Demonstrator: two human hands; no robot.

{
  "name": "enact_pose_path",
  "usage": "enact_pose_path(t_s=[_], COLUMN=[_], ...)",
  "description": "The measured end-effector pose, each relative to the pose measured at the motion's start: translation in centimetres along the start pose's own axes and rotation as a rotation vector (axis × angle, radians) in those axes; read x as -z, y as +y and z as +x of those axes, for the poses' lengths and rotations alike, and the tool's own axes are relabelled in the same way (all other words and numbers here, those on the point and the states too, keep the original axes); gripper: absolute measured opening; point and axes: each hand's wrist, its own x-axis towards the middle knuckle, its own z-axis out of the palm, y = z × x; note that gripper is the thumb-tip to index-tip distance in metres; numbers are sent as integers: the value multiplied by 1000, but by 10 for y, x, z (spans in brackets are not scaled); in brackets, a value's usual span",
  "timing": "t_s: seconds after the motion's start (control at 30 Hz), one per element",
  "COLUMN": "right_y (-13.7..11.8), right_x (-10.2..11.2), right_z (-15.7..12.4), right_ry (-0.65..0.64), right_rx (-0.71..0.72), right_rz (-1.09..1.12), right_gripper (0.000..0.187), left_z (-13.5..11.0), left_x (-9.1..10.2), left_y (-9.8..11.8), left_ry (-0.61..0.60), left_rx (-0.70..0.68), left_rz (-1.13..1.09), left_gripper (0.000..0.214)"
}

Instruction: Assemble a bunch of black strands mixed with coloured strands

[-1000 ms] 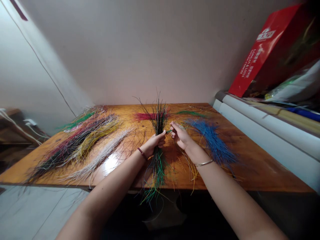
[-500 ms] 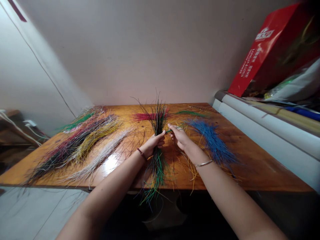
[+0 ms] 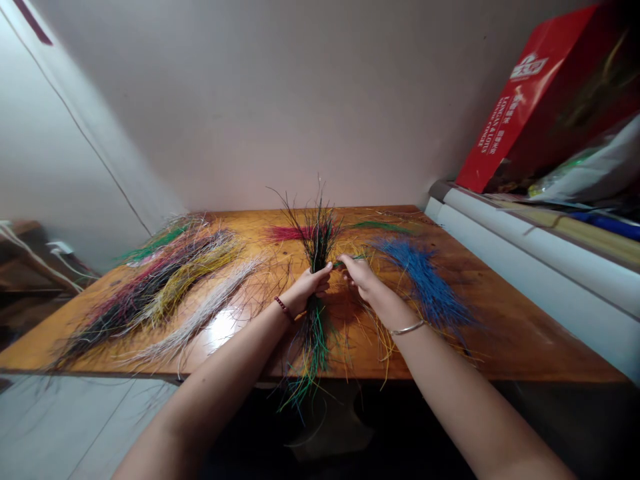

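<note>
My left hand is closed around the middle of an upright bundle of thin wires. The bundle is mostly black above the fist; below it hang green, yellow and blue ends. Just right of the bundle, my right hand pinches a few green wires between thumb and fingers. Its lower fingers are curled and partly hidden. The two hands are close together, with their thumbs pointing towards each other.
Left on the wooden table lie piles of white wires, yellow wires, black and red wires and green wires. Blue wires lie right, pink wires behind. A red box stands right.
The top of the bundle has tilted slightly to the right. My right hand has shifted a little, still pinching green wires; my left hand keeps its hold.
</note>
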Motion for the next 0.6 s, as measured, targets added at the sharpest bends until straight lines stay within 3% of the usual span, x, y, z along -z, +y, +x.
enact_pose_path(t_s=[0.1,0.2,0.4,0.6], right_y=[-3,-3,3,-3], right_x=[0,0,3,15], right_z=[-3,-2,6,11], right_ry=[-97,-177,-226,-192], right_rx=[-31,38,238,310], right_rz=[-99,-27,-24,-58], right_gripper=[33,36,42,46], left_z=[-1,0,1,5], left_x=[1,2,0,4], left_y=[0,-1,1,0], left_ry=[-5,8,58,28], left_rx=[-17,-31,-42,-54], left_rz=[0,-26,-111,-179], left_gripper=[40,37,36,35])
